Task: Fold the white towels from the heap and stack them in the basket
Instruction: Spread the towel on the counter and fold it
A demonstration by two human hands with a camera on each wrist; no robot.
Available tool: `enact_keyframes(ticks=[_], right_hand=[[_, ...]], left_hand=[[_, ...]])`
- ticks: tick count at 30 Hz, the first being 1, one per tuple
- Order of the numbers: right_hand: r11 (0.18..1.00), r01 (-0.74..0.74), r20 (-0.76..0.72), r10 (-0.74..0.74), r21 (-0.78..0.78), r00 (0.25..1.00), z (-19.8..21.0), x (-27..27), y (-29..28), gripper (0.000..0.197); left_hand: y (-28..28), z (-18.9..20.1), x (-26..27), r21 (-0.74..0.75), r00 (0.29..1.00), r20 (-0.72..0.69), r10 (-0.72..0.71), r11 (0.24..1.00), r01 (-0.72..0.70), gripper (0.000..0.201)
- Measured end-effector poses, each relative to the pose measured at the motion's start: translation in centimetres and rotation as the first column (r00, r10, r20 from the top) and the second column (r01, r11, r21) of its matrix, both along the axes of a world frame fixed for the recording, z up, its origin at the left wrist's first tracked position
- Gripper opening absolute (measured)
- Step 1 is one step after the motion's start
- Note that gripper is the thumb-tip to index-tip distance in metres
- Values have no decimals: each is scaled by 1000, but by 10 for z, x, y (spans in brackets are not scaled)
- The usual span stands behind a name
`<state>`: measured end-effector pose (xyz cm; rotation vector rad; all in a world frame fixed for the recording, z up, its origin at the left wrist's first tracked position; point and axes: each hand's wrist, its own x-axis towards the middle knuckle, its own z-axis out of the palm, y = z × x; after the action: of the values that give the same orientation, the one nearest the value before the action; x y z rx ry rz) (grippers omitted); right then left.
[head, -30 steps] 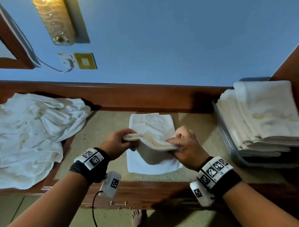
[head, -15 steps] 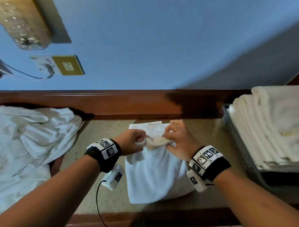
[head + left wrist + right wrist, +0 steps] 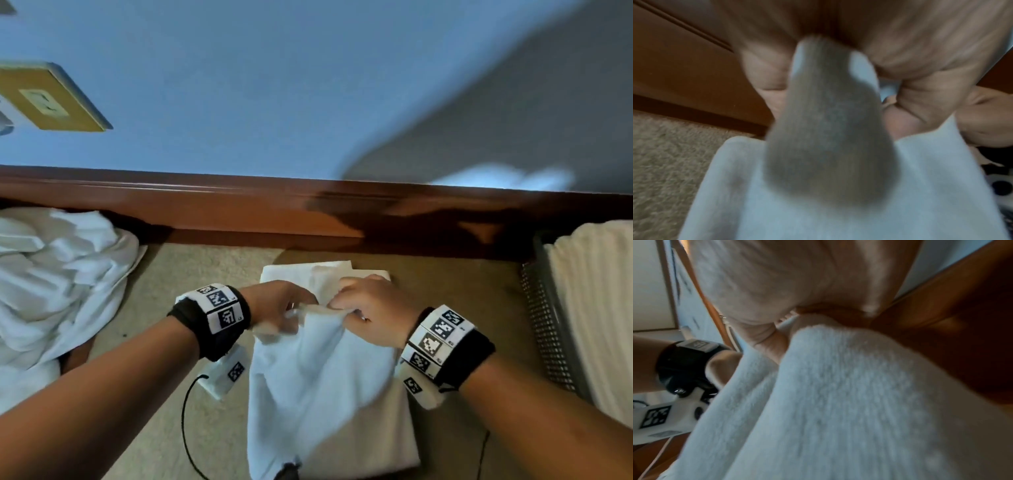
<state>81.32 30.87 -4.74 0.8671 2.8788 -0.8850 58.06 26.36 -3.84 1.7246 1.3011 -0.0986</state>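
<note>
White terry towel hung at centre pinched along its top edge by two hands, left hand and right hand, over one beige mat, with one heap at nine o'clock and one basket of stacked towels at three o'clock.

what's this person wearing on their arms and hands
Both forearms are bare, with no sleeves or gloves. The left hand and right hand each have a black wristband carrying white blocks printed with black square tag patterns. A white tagged camera unit hangs under each wrist, and a thin black cable trails from the left one.
</note>
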Motion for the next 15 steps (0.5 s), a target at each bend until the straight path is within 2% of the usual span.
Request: enact_keyframes(ticks=[3,6,10,15], right_hand=[[988,153,140,-149,-20,979,-20,1,30,38],[978,209,313,-198,-3,929,-51,-3,63,38],[918,396,348,-359,-39,866,-96,2,94,32],[874,481,335,-432,-74,837,-115,1,104,33]], left_hand=[[28,-23,-12,-61,995,-71,74,995,-79,25],[57,-55,-19,19,971,-163,173,985,-172,17],[74,-99,-20,63,919,-186,347,938,-341,21],[77,-119,-18,102,853,-150,501,866,-490,18]])
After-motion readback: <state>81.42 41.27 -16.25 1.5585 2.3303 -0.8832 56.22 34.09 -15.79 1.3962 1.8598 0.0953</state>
